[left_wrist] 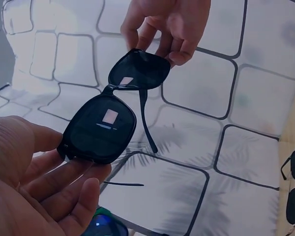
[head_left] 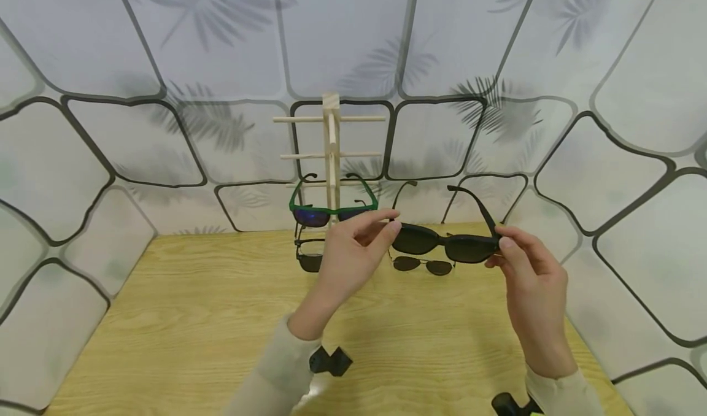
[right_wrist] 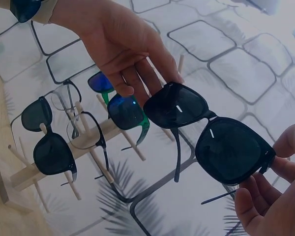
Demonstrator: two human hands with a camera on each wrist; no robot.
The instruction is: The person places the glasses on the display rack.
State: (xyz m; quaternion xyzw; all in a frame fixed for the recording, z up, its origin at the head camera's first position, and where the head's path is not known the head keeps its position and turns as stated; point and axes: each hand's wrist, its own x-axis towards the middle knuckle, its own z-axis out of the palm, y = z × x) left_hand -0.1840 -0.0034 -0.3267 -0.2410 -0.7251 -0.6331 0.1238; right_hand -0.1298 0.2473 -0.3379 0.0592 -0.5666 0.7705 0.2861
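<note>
A pair of black sunglasses (head_left: 468, 248) is held level in the air above the table, its lenses toward me and its temples unfolded. My left hand (head_left: 356, 250) pinches one end corner of the frame between thumb and fingers, as the left wrist view shows from close by. At the opposite hinge, my right hand (head_left: 533, 281) grips the frame with thumb and fingers. Behind the left hand stands a wooden glasses rack (head_left: 331, 130). Green-framed sunglasses (head_left: 310, 216) with blue lenses hang on it, partly hidden by that hand.
Lower on the rack are clear-lensed glasses (right_wrist: 84, 130) and dark sunglasses (right_wrist: 53, 153). Thin-framed sunglasses (head_left: 438, 267) rest on the wooden table (head_left: 182, 318), just below the held pair in view. Bare pegs (head_left: 361, 119) stick out near the rack's top. A patterned backdrop (head_left: 237, 48) encloses the table.
</note>
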